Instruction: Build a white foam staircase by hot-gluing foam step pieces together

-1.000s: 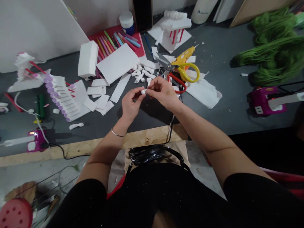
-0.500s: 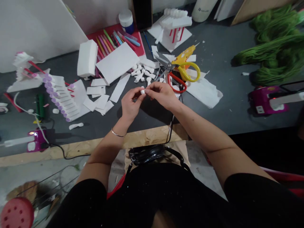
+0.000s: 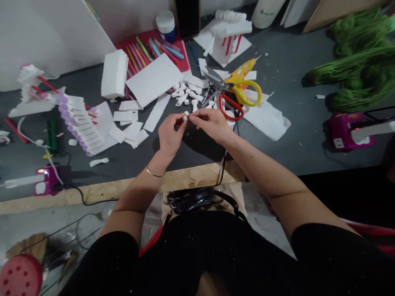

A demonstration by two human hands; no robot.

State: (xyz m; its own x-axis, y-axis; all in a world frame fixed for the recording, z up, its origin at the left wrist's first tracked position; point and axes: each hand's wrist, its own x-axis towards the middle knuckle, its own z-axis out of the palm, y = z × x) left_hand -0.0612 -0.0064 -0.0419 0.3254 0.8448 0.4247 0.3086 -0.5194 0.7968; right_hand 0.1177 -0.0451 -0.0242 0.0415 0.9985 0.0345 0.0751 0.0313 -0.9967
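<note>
Between my fingertips is a small white twisted piece (image 3: 185,117), perhaps paper or foam; its exact kind is too small to tell. My left hand (image 3: 170,132) pinches it from one side, and my right hand (image 3: 212,123) pinches at its other side. Just beyond my hands lies a pile of similar white twisted pieces (image 3: 182,93). Scissors with red and yellow handles (image 3: 251,93) lie open past my right hand, against a yellow glue gun (image 3: 242,74). White cut strips (image 3: 132,132) are scattered left of my left hand.
A white stepped model with purple edging (image 3: 82,129) stands at left, and another white model on red posts (image 3: 230,37) at the back. Green yarn (image 3: 354,65) lies at right. Purple power sockets (image 3: 350,131) with cords sit near the front edge. Markers (image 3: 145,53) rest on red card.
Both hands stay almost in place, with small finger movements around the white piece. The whole view has shifted slightly.
</note>
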